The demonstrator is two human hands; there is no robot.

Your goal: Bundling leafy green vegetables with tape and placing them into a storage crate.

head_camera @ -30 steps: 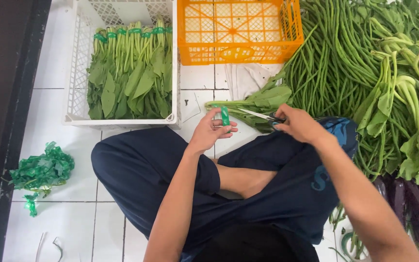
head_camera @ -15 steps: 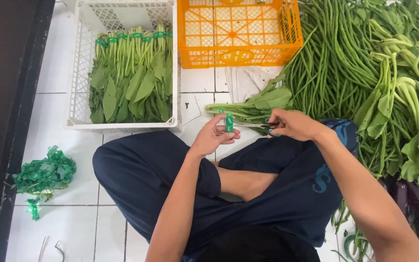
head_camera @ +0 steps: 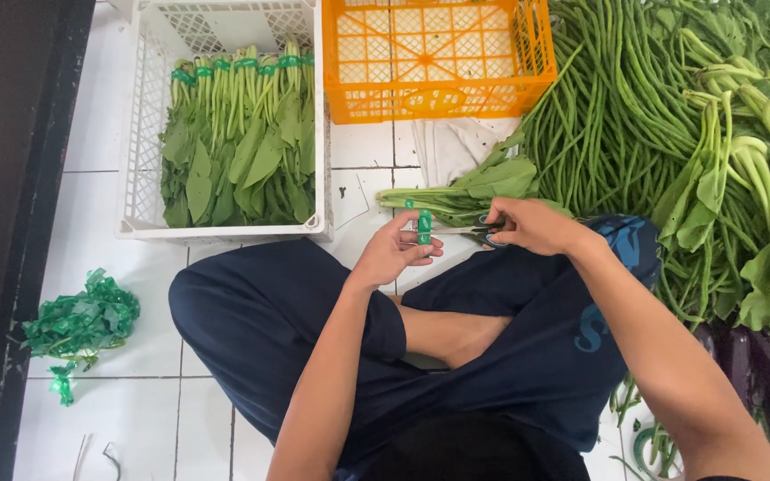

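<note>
Pinching green tape (head_camera: 424, 226), left hand (head_camera: 391, 252); right hand (head_camera: 532, 225) gripping scissors (head_camera: 472, 232)

We wear dark navy trousers (head_camera: 278, 330) and a navy short-sleeved shirt (head_camera: 572, 347) with a blue printed mark; forearms bare.

Left hand (head_camera: 392, 254) and right hand (head_camera: 532, 225) close together above crossed legs, fingers curled, forearms extended forward.
</note>
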